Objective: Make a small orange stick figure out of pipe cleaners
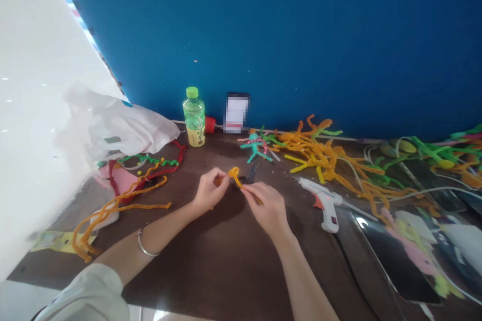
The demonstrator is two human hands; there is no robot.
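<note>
An orange pipe cleaner (235,176), bent into a small loop, is held between my two hands above the dark table. My left hand (211,189) pinches one side of it, wrist ringed by a silver bangle. On the other side, my right hand (265,205) has its fingers closed around the strand. Just behind the loop lie dark scissors (251,175), partly hidden by the hands. A small teal and pink pipe-cleaner figure (255,147) rests farther back. To the right of my right hand lies a white glue gun (328,205).
A bottle (194,120) and a propped phone (236,113) stand against the blue wall. Orange pipe-cleaner pieces (320,153) pile up at the right, near a dark tablet (395,261) and cables. Loose orange strands (113,205) and a white plastic bag (124,125) lie left.
</note>
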